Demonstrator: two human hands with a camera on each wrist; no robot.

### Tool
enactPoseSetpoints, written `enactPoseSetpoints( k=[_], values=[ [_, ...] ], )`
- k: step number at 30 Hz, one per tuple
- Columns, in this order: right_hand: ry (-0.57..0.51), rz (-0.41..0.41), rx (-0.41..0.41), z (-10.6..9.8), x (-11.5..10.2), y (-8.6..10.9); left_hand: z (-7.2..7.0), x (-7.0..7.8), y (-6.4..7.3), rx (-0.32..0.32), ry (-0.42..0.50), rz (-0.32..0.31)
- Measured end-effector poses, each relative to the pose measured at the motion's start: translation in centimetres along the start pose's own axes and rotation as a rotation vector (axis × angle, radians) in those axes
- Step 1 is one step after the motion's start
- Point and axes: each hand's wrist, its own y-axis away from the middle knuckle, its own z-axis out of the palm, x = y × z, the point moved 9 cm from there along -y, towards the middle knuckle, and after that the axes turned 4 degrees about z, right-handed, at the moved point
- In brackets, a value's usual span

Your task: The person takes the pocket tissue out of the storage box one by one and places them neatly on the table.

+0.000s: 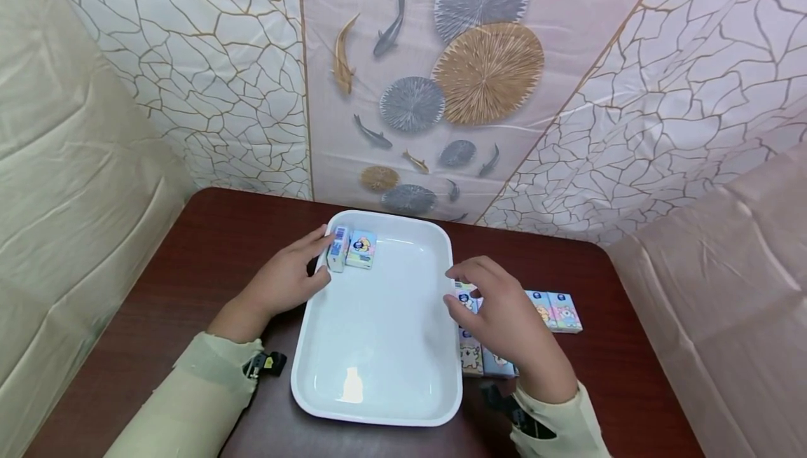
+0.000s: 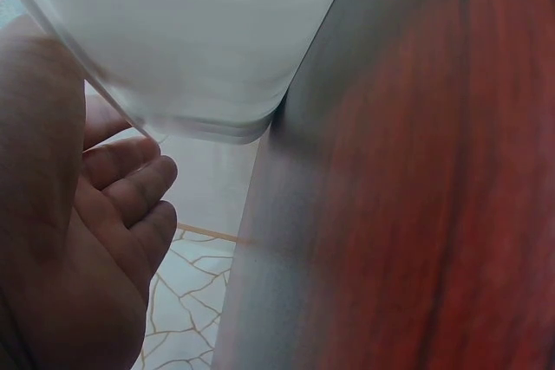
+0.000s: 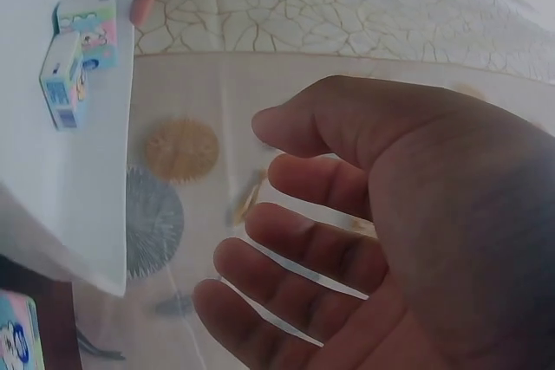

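Note:
A white tray lies on the table. Inside its far left corner, a small cartoon-printed box stands on its narrow side beside another box showing its printed face. My left hand is at the tray's left rim by the first box, its thumb and fingers spread; whether a fingertip touches the box cannot be told. My right hand hovers by the tray's right rim, above more boxes. Its fingers are loosely bent and hold nothing, as the right wrist view shows.
Several similar boxes lie in a group to the right of the tray, partly covered by my right hand. The dark red wooden table ends at a patterned cloth wall. Pale cloth hangs on both sides.

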Motion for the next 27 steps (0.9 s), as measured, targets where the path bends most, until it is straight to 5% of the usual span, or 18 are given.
enactPoseSetpoints(
  k=[27],
  values=[
    [-0.016, 0.022, -0.121, 5.1, -2.1, -5.0, -0.1, 0.1, -0.1, -0.003, -0.027, 0.007]
  ],
)
